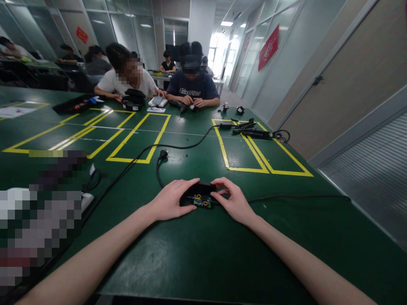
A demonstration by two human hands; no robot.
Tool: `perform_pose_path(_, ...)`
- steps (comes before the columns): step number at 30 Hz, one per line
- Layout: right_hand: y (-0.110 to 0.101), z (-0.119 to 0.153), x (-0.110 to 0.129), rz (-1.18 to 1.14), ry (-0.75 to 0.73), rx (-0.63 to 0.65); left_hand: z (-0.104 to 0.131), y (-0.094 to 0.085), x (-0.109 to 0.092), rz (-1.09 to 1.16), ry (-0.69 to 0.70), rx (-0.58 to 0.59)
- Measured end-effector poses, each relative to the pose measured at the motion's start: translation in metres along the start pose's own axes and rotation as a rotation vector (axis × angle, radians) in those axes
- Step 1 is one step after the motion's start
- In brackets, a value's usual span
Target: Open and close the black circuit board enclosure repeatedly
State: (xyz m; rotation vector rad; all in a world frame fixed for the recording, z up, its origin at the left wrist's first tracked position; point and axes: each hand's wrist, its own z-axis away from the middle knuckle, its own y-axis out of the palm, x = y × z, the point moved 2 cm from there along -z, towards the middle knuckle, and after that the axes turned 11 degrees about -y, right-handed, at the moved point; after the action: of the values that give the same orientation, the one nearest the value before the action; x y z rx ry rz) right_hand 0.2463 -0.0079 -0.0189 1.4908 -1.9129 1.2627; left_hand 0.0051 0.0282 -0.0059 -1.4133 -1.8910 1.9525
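Observation:
Between my hands, near the middle of the green table, is a black plastic adapter case (203, 186) with its circuit board (202, 202) exposed toward me. Copper-coloured coils show on the board. My left hand (174, 199) grips the left end, thumb along the near side and fingers over the far side. At the right end, my right hand (233, 199) pinches the case with thumb and fingers. A short cord with a black plug (163, 154) curves away beyond my left hand. Another black cable (299, 197) runs to the right from behind my right hand.
A long black cord (178, 147) crosses the table to a bundle of tools and cables (257, 131) at the far right. Yellow tape (129, 161) marks rectangles on the tabletop. Two people sit opposite with a drill (181, 106) and small devices. Pixelated items lie at left.

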Motion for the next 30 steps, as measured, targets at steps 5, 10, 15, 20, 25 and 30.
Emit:
perform_pose_path(5,0.001,0.0,-0.002,0.012,-0.022,0.006,0.0,0.0,-0.001,-0.008,0.015,-0.007)
perform_pose_path(10,-0.001,-0.001,0.002,0.026,-0.045,0.039,0.0,-0.001,-0.003,0.0,0.019,-0.012)
perform_pose_path(15,-0.001,0.0,0.017,0.073,-0.233,0.254,0.001,-0.004,-0.01,0.072,0.054,0.033)
perform_pose_path(20,0.0,0.002,0.021,0.172,-0.309,0.367,0.001,-0.004,-0.011,0.096,0.053,0.033)
perform_pose_path(25,0.001,0.0,0.016,0.367,-0.379,0.369,-0.002,-0.003,-0.011,0.036,0.042,0.008)
perform_pose_path(30,0.001,0.0,0.019,0.513,-0.463,0.41,-0.004,0.0,-0.015,-0.139,0.104,-0.013)
